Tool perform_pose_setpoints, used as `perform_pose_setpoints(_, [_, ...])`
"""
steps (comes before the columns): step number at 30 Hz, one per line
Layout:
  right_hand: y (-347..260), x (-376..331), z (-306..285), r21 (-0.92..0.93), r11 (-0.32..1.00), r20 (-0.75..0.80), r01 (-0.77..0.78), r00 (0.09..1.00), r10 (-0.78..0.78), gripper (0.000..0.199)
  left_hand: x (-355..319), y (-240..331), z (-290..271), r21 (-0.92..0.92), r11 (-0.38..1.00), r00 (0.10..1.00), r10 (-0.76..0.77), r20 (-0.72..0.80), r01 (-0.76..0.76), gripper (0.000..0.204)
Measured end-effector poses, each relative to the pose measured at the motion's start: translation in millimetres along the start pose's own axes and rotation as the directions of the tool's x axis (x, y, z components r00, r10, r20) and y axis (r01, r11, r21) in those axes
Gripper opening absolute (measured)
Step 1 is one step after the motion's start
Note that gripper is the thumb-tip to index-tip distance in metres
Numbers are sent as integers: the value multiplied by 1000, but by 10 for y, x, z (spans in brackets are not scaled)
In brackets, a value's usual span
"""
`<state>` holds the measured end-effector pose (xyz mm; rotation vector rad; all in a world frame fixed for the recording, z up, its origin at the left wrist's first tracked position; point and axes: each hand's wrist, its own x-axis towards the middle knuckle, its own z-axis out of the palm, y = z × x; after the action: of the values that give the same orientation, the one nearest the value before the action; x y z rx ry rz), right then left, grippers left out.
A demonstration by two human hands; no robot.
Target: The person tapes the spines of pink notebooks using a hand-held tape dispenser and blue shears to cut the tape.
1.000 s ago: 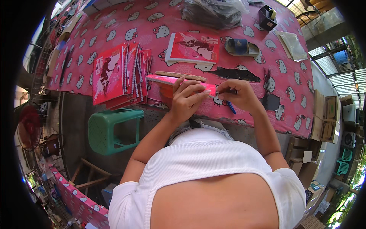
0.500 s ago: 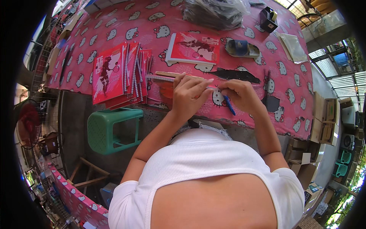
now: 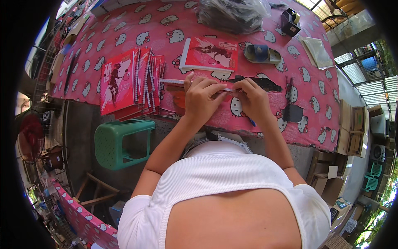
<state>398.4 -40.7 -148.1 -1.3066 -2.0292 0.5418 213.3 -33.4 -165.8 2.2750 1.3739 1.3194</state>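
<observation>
A notebook (image 3: 171, 82) stands nearly edge-on at the table's front, its pale spiral-bound edge uppermost and an orange patch low on its side. My left hand (image 3: 204, 96) is closed around the middle of that edge and hides much of it. At the right end my right hand (image 3: 253, 97) pinches the strip between thumb and fingers, close to the left fingertips. A slim blue pen-like thing (image 3: 252, 122) shows only partly beside my right wrist; whether the hand holds it I cannot tell. Left of my hands lies a fanned pile of red spiral notebooks (image 3: 120, 83).
Beyond my hands lie another red notebook (image 3: 211, 53), a sandal (image 3: 262, 54), a plastic-wrapped bundle (image 3: 232, 16) and a black tape dispenser (image 3: 290, 23). Clear plastic sleeves (image 3: 317, 52) and a black binding coil (image 3: 289, 89) are at right. A green stool (image 3: 110, 145) stands before the pink-covered table (image 3: 137, 25).
My hands have come together on the notebook's upper edge, the right one moving left and up. The notebook has tipped so its pale edge shows more. The blue thing is now mostly covered.
</observation>
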Motion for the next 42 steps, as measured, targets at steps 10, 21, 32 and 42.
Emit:
perform_pose_setpoints(10, [-52,29,-38,115,985,-27,-125,991,129,15,7,11,34,-24,999,999,-22,-23,21,16])
perform_pose_setpoints(21, [-66,33,-32,-54,998,-8,14,1000,-15,10,-22,-4,38,4,1000,999,0,-37,0,18])
perform_pose_setpoints(32, [-198,77,-5,-89,994,-104,58,992,-68,19,-21,1,32,11,1000,999,4,-41,-4,16])
perform_pose_setpoints(42, [526,468,-201,135,990,210,-28,978,-1,26,-55,-25,-8,-15,999,998,-34,-47,33,26])
